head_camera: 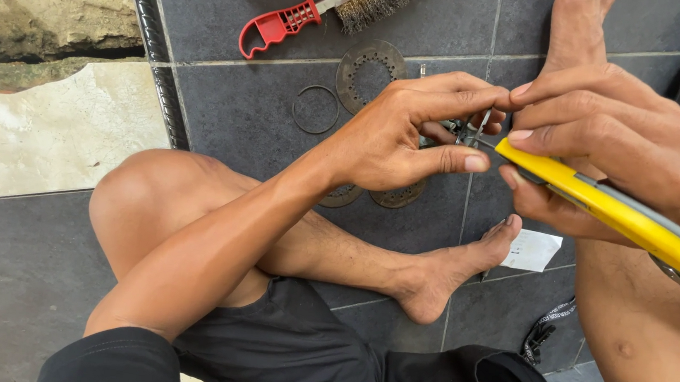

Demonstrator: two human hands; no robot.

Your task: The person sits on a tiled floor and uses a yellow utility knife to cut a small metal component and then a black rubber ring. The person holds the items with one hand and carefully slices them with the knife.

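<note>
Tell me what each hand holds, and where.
Right hand grips the yellow utility knife near its front end; left hand pinches a small metal part at its sides.

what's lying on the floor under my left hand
Under the left hand, two flat perforated metal discs poke out on the dark tile floor, each only partly visible. The hand and wrist cover the rest, so their full shape cannot be seen.
</note>
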